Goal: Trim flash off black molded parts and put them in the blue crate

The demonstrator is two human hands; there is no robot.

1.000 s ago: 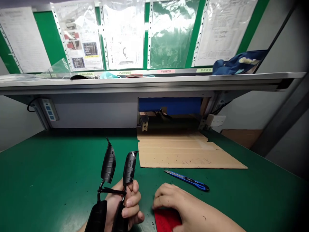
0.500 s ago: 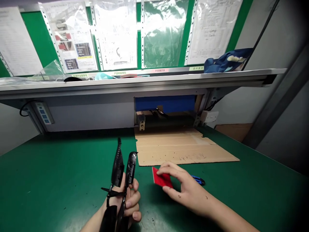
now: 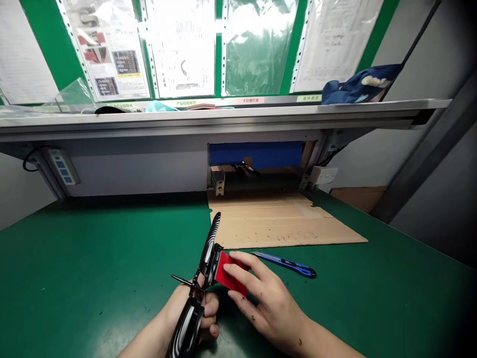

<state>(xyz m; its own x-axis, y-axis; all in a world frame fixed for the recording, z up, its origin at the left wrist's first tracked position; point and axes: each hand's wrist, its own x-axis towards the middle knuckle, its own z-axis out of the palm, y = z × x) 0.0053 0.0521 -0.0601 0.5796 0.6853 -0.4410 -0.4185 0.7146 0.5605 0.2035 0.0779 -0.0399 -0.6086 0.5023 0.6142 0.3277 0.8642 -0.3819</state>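
Note:
My left hand [image 3: 203, 313] grips a black moulded plastic part [image 3: 205, 266] made of curved ribbed pieces joined by thin runners, held upright and edge-on to me above the green table [image 3: 93, 268]. My right hand [image 3: 261, 296] holds a small red card-like piece [image 3: 228, 274] between thumb and fingers and presses its edge against the upper right side of the black part.
A blue utility knife [image 3: 286, 263] lies just right of my hands. Beyond it lies a flat cardboard sheet [image 3: 279, 226] that reaches a slot under the metal shelf [image 3: 223, 119]. A power strip [image 3: 59, 166] hangs at the left, and papers in plastic sleeves cover the green board.
My right hand picked the red piece off the table and carried it left against the black part. My left hand turned the part edge-on and shifted it slightly right.

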